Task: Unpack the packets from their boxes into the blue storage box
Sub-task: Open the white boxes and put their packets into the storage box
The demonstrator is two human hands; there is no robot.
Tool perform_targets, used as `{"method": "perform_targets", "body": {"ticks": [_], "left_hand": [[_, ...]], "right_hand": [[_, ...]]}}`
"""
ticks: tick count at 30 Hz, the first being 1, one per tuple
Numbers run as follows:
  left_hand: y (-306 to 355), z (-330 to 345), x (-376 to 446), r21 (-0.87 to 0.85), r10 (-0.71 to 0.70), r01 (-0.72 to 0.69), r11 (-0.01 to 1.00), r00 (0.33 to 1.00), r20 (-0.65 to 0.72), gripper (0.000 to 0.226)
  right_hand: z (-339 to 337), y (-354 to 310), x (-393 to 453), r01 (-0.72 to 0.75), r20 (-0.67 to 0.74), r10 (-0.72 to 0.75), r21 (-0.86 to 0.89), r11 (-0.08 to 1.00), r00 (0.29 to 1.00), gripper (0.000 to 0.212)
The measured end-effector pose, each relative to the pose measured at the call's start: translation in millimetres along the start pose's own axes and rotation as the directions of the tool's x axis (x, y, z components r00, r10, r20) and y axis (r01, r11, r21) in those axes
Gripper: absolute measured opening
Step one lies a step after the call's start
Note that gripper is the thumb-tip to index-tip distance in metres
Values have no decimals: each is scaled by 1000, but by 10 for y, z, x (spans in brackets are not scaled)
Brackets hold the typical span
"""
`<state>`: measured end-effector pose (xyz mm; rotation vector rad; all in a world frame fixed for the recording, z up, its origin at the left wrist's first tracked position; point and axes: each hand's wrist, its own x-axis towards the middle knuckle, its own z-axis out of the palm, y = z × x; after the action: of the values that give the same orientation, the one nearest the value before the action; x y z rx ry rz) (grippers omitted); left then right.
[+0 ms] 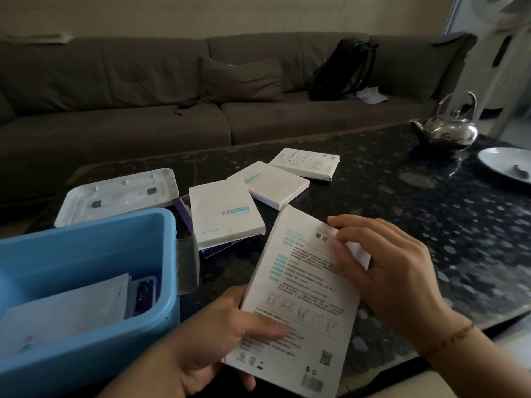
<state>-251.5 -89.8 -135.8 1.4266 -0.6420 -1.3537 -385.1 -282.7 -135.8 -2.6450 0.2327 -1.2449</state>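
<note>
White box (pixel 298 285) is being gripped at its lower edge by left hand (pixel 218 337), above the table beside blue storage box (pixel 161 305); top flap is being pinched by right hand (pixel 385 271). Flap should be peeled gently.

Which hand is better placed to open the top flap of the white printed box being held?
Right. The right hand has fingertips already at the top flap of the white printed box, while the left hand grips its lower edge, steadying it.
</note>
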Motion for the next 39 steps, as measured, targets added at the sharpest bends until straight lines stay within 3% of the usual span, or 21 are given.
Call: {"method": "perform_targets", "body": {"ticks": [4,7,10,15,18,20,23,25,27,32,39], "left_hand": [[-26,-14,6,46,-10,9,999,1000,12,26],[-57,-62,27,53,-29,28,998,1000,12,45],[-75,-120,40,58,-47,43,997,996,79,60],[-67,-114,24,54,-12,1,999,979,204,41],[-84,-126,40,44,-10,0,999,976,216,41],[-103,-156,57,22,-10,5,1000,977,214,45],[-124,-196,72,-20,-25,30,999,978,205,53],[-139,-210,73,-42,-33,41,998,982,184,54],[-147,-211,73,-50,-43,51,997,986,158,58],[-159,-229,68,-6,-85,86,996,986,141,74],[-151,-218,66,10,-101,101,995,986,134,76]], "right_hand": [[-181,-59,138,-214,15,214,138,967,977,17],[-344,-90,258,-447,97,443,349,824,891,10],[-518,-100,354,-572,259,513,438,693,819,14],[-529,-33,349,-761,561,531,574,303,635,21],[-489,63,318,-817,639,562,562,124,525,24],[-506,131,317,-817,567,650,556,151,506,29],[-606,168,289,-769,446,651,521,369,614,39],[-672,130,249,-726,514,514,468,503,687,55],[-675,81,202,-714,629,405,372,593,663,62],[-575,46,186,-706,617,404,381,597,675,43],[-598,54,191,-732,645,386,436,523,660,48]]}}
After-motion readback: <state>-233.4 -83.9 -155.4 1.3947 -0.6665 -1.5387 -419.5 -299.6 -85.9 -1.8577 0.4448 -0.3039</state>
